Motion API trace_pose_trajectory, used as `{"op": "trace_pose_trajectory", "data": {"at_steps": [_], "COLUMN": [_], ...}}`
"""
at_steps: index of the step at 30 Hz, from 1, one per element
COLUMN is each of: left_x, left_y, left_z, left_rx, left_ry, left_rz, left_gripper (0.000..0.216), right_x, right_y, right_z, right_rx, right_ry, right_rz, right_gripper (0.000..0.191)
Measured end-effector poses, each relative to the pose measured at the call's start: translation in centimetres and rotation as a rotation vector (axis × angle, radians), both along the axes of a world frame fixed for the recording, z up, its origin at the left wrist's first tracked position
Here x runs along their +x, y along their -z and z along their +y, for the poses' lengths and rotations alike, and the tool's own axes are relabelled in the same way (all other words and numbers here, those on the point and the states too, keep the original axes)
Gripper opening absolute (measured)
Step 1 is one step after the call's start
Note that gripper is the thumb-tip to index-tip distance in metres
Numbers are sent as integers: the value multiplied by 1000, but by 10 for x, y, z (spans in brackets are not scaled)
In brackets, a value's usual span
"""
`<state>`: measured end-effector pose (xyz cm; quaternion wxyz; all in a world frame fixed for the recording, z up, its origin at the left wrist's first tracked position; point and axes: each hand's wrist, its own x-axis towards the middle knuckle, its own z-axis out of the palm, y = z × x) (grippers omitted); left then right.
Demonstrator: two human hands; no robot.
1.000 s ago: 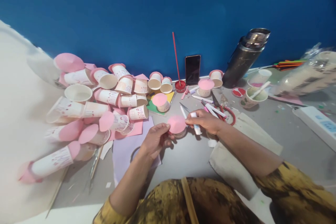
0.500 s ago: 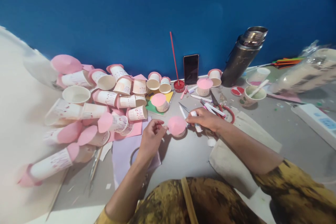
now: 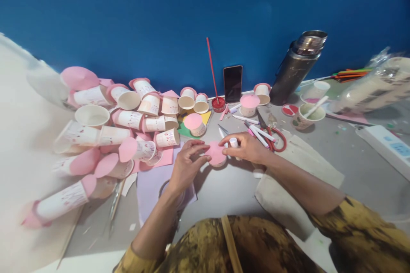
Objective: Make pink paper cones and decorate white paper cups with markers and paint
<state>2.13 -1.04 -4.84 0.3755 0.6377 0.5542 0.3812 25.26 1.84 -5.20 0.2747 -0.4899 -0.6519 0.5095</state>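
Note:
A small paper cup topped by a round pink paper piece [image 3: 215, 152] stands in front of me, between my two hands. My left hand [image 3: 189, 163] is at the left edge of the pink piece, thumb and fingers apart, fingertips at its rim. On the other side, my right hand [image 3: 245, 148] keeps a white glue stick [image 3: 233, 142] in its curled fingers while its fingertips touch the pink piece's right edge. Just behind it lie scissors [image 3: 279, 140] with red handles and several white markers [image 3: 258, 133]. Most of the cup's side is hidden under the pink piece.
Many decorated cups [image 3: 128, 119] with pink tops crowd the left side, near purple paper [image 3: 150, 187]. A phone [image 3: 232, 83] and a dark flask [image 3: 297, 70] stand along the blue wall. At right are a pale cloth [image 3: 288, 200], a cup [image 3: 309, 116] and a power strip [image 3: 389, 147].
My right hand has moved left with the glue stick, its fingertips now on the pink piece. My left hand has come in closer, to the opposite edge.

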Motion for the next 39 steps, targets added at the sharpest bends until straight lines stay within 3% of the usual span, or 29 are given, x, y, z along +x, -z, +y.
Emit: {"op": "trace_pose_trajectory", "data": {"at_steps": [13, 21, 26, 39], "left_x": [0, 2, 4, -3], "left_y": [4, 3, 5, 10], "left_z": [0, 5, 8, 9], "left_rx": [1, 33, 15, -102], "left_ry": [-6, 100, 136, 82], "left_rz": [17, 217, 272, 12], "left_gripper": [24, 49, 47, 44], "right_x": [1, 1, 2, 3], "right_y": [0, 0, 0, 1], "right_z": [0, 1, 1, 2], "right_rx": [76, 65, 67, 61], "right_ry": [6, -10, -31, -52], "right_rz": [-75, -66, -84, -59], "right_gripper": [34, 36, 36, 39]}}
